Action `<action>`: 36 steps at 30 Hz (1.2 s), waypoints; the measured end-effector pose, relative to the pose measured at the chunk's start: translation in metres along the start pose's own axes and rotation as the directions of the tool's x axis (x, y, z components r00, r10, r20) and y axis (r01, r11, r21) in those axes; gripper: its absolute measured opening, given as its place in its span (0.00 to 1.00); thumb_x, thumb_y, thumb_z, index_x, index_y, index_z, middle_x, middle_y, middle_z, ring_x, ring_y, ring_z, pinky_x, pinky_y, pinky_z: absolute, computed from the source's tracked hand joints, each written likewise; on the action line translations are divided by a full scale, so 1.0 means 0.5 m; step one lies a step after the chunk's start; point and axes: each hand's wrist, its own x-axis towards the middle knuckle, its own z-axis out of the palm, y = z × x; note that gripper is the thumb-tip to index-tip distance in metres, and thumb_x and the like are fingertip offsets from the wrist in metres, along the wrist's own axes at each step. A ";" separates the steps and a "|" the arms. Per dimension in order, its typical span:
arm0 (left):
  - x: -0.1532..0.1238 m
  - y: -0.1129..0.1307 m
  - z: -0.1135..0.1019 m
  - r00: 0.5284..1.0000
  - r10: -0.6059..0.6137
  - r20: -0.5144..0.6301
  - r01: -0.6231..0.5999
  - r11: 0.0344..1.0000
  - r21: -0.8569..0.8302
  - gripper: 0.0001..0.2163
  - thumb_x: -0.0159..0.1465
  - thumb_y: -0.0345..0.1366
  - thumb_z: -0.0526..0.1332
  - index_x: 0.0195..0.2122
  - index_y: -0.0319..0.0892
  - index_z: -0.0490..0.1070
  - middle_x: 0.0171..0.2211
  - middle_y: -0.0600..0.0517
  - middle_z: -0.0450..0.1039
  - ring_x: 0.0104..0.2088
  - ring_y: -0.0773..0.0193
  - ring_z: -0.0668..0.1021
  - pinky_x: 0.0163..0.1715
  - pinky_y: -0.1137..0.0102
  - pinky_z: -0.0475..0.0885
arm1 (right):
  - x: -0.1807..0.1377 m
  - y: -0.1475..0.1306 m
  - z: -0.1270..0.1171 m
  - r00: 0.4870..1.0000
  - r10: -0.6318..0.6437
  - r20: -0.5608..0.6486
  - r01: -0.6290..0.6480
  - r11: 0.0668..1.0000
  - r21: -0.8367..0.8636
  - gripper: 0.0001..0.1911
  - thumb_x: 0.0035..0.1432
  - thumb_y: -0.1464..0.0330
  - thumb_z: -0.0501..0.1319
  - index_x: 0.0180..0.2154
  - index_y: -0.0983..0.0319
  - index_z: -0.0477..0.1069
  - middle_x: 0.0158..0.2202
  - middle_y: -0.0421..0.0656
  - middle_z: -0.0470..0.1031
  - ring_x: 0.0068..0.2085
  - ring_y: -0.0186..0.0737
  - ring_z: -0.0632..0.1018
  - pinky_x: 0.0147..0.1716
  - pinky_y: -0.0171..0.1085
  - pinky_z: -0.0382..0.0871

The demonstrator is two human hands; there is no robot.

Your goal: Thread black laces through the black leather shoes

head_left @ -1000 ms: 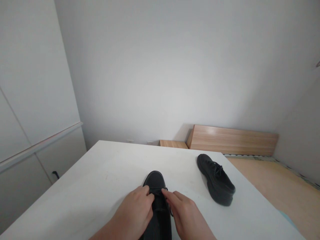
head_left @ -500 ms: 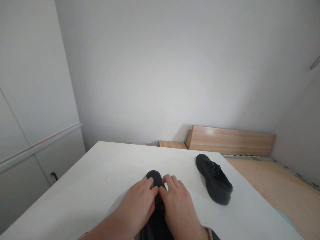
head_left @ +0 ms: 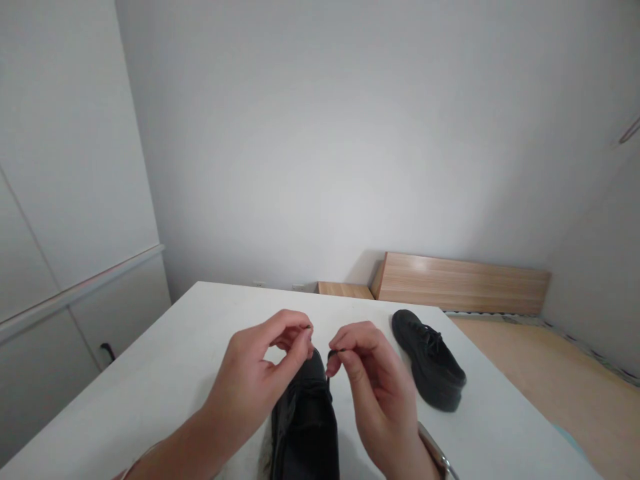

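A black lace-up shoe (head_left: 313, 433) stands on the white table in front of me, its toe pointing away. Above its left side, my left hand (head_left: 265, 367) pinches a dark shoelace end between thumb and forefinger; only a tip of it shows. My right hand (head_left: 373, 387), over the shoe's right side, pinches a black shoelace (head_left: 334, 353) that hangs down toward the shoe. Both hands are raised off the shoe, a small gap between their fingertips. Part of the lacing is hidden behind my left hand.
A second black shoe (head_left: 430, 360), its lace tied, lies on the white table (head_left: 200, 333) to the right. Beyond the table's right edge is a bed base (head_left: 530, 353) with a wooden headboard (head_left: 465, 283). A white cabinet (head_left: 100, 320) stands at the left.
Both hands have lifted from the shoe's lacing and moved slightly apart. Bits of lace now show in the fingers, and more of the shoe's opening is visible. The second shoe stays put.
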 end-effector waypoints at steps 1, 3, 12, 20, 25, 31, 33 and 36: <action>-0.002 0.001 0.007 1.000 -0.014 0.020 0.015 0.999 -0.046 0.04 0.66 0.34 0.59 0.35 0.43 0.72 0.27 0.56 0.77 0.28 0.68 0.79 0.30 0.77 0.73 | 0.000 0.000 0.003 0.999 -0.032 0.023 0.033 0.999 -0.021 0.08 0.69 0.73 0.54 0.40 0.58 0.70 0.37 0.41 0.70 0.36 0.35 0.74 0.35 0.35 0.70; -0.006 0.005 0.018 0.996 -0.054 0.073 0.064 0.985 -0.157 0.03 0.65 0.35 0.59 0.36 0.44 0.71 0.28 0.56 0.78 0.30 0.67 0.80 0.32 0.77 0.73 | 0.003 -0.002 0.007 0.994 -0.102 0.047 0.106 0.990 -0.094 0.09 0.67 0.75 0.56 0.40 0.57 0.71 0.38 0.42 0.69 0.41 0.37 0.73 0.39 0.36 0.70; -0.007 0.008 0.022 0.961 -0.185 0.205 0.260 0.852 -0.454 0.07 0.66 0.40 0.60 0.36 0.41 0.71 0.24 0.56 0.72 0.27 0.68 0.76 0.30 0.75 0.73 | 0.008 0.028 0.013 0.993 0.119 0.013 -0.120 0.986 0.113 0.05 0.66 0.68 0.61 0.44 0.57 0.71 0.40 0.41 0.74 0.43 0.38 0.76 0.42 0.36 0.70; -0.016 -0.010 0.023 0.979 -0.172 0.110 0.200 0.915 -0.351 0.10 0.65 0.36 0.60 0.47 0.44 0.70 0.27 0.57 0.74 0.31 0.67 0.78 0.36 0.74 0.74 | 0.012 0.035 -0.006 0.949 0.302 0.095 -0.314 0.936 0.161 0.07 0.62 0.64 0.65 0.37 0.61 0.74 0.32 0.40 0.74 0.35 0.36 0.75 0.37 0.35 0.69; -0.022 -0.043 0.001 0.907 -0.345 0.242 0.418 0.812 -0.408 0.10 0.64 0.42 0.63 0.37 0.40 0.73 0.26 0.54 0.74 0.32 0.63 0.80 0.39 0.70 0.76 | -0.006 0.056 -0.019 0.939 0.342 0.025 -0.326 0.868 0.375 0.09 0.65 0.60 0.62 0.37 0.59 0.70 0.34 0.40 0.75 0.39 0.37 0.77 0.43 0.37 0.70; -0.081 -0.148 -0.067 0.882 -0.450 0.136 0.469 0.818 -0.333 0.14 0.64 0.48 0.63 0.35 0.41 0.71 0.23 0.57 0.70 0.21 0.70 0.71 0.23 0.76 0.68 | -0.073 0.129 -0.090 0.817 0.576 -0.010 -0.478 0.688 0.546 0.13 0.58 0.60 0.69 0.35 0.61 0.70 0.22 0.33 0.65 0.20 0.24 0.63 0.21 0.27 0.54; -0.104 -0.177 -0.088 0.881 -0.461 0.101 0.472 0.849 -0.237 0.14 0.65 0.49 0.60 0.36 0.41 0.71 0.23 0.56 0.70 0.21 0.70 0.71 0.23 0.76 0.68 | -0.098 0.149 -0.117 0.784 0.617 -0.068 -0.495 0.688 0.531 0.15 0.56 0.59 0.71 0.33 0.62 0.70 0.21 0.32 0.62 0.19 0.23 0.59 0.20 0.28 0.49; -0.126 -0.189 -0.099 0.884 -0.439 0.164 0.449 0.893 -0.030 0.14 0.67 0.48 0.58 0.38 0.43 0.73 0.25 0.55 0.73 0.24 0.67 0.73 0.25 0.76 0.69 | -0.126 0.161 -0.134 0.771 0.636 -0.023 -0.581 0.719 0.382 0.16 0.56 0.57 0.70 0.34 0.62 0.71 0.21 0.35 0.66 0.21 0.26 0.61 0.21 0.29 0.50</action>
